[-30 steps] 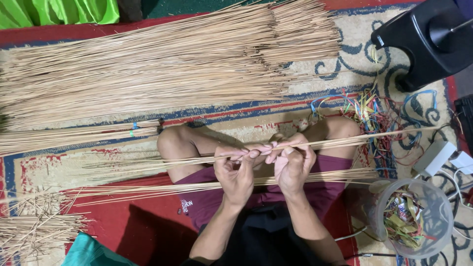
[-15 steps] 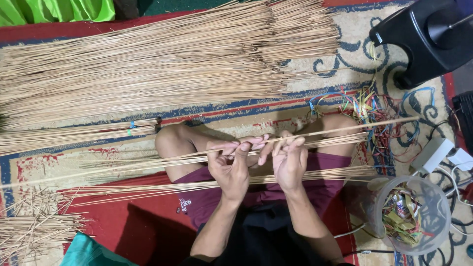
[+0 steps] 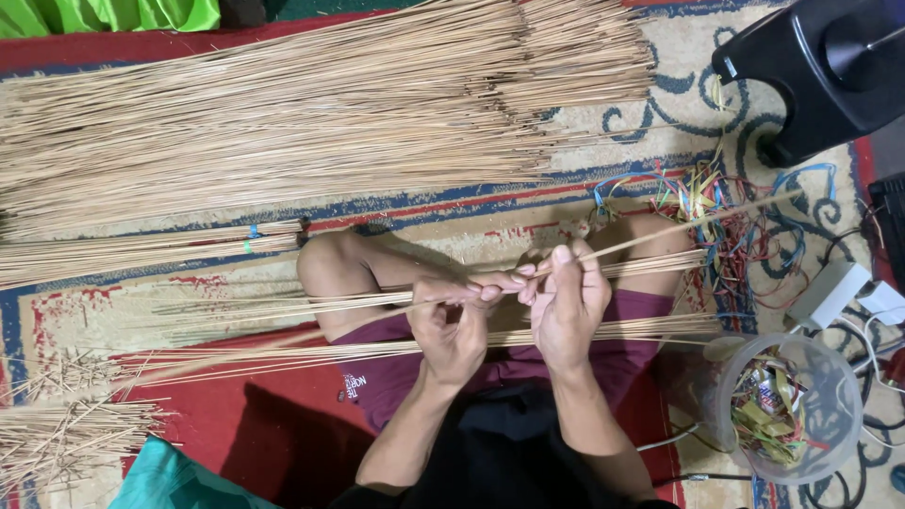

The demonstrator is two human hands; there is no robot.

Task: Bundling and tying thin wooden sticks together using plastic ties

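Dry matt sticks (image 3: 311,113), woven carpet (image 3: 660,104)

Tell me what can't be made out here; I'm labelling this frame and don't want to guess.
- Head view: how many sticks the left hand and right hand pinch; the fingers cover the grip.
- Big stick pile: its left end is cut off by the frame edge.
- Clear tub: its contents are a tangle, too small to sort.
- Black stand: cropped by the top right corner.

Scene evenly lit from overhead, colours vivid, soft shadow cast on red patterned woven carpet (image 3: 283,443) beneath torso, slight blur noted at edges, no glare.
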